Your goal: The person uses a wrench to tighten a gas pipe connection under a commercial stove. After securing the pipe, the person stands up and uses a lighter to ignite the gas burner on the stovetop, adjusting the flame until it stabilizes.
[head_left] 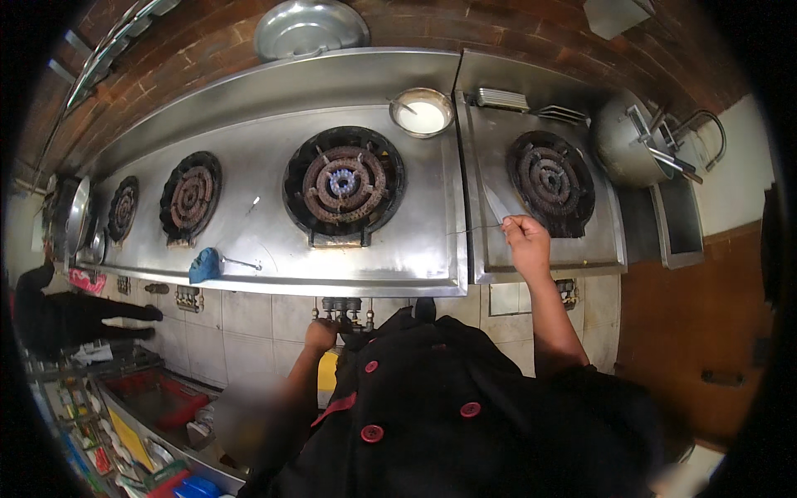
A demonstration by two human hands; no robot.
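Spanning the view, a steel cooktop (253,166) stands against a brick wall (207,62), its long edges bowed by the lens and its surface divided by a straight seam (467,191) into 2 sections. The left section carries 3 ring burners; the lit burner (344,183), nearest the seam, shows a small blue flame at its centre. The right section carries 1 burner (550,177), with a large pot (618,141) beyond it at the far right. Pale tiles (203,336) extend below the front edge, and a co-worker (79,315) in dark clothing stands at the far left. The right hand (525,241), its forearm crossing the front edge, pinches a thin dark wire-like strip (481,227), which reaches left across the seam; whether the pale blade-like shape beside the fingertips is also held cannot be told. The left hand (321,334) lies below the front edge at the gas valves (342,311); its fingers are partly hidden, so its grip cannot be told. Bare steel lies between the lit burner and its left neighbour, interrupted by a small white scrap (256,200) and, near the front edge, a blue cloth (204,265). A metal bowl (422,135) of white contents sits near the back edge, just left of the seam.
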